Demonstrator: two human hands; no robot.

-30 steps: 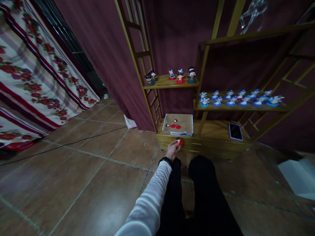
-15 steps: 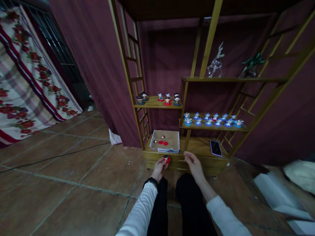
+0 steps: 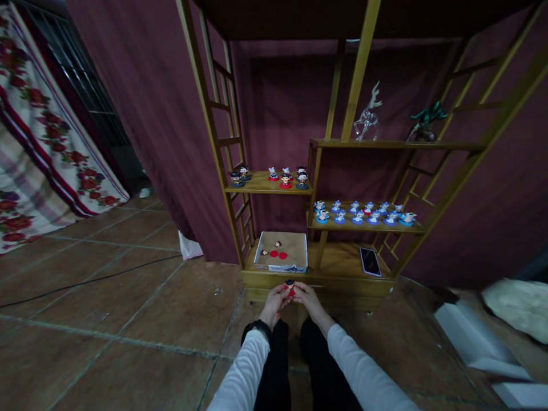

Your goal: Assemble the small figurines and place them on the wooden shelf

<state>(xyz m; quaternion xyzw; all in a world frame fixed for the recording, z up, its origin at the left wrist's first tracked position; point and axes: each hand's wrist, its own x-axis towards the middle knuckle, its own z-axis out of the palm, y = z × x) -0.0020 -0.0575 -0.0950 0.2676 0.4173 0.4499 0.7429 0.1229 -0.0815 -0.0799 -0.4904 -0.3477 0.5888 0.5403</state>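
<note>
A small figurine on a red base [image 3: 290, 287] is pinched between my left hand [image 3: 274, 302] and my right hand [image 3: 309, 299], just in front of the low wooden shelf unit [image 3: 317, 278]. Both hands are closed on it, fingertips meeting over my knees. Right behind the hands, a shallow cardboard box [image 3: 282, 258] sits on the bottom shelf with two red discs [image 3: 278, 254] and a few small figure parts inside. More figurines on red and dark bases [image 3: 285, 178] stand on the left middle shelf. A row of blue-based figurines [image 3: 362, 212] fills the right middle shelf.
A phone [image 3: 370, 261] lies on the bottom shelf to the right of the box. A glass deer [image 3: 366, 119] and a green ornament [image 3: 424, 119] stand on the upper shelf. Maroon curtain behind, floral cloth [image 3: 38, 142] at left, a black cable [image 3: 85, 279] across the tiled floor, white panels [image 3: 471, 342] at right.
My right hand came into view and moved left to join my left hand on the red-based figurine. The view tilted up, showing more of the shelf unit.
</note>
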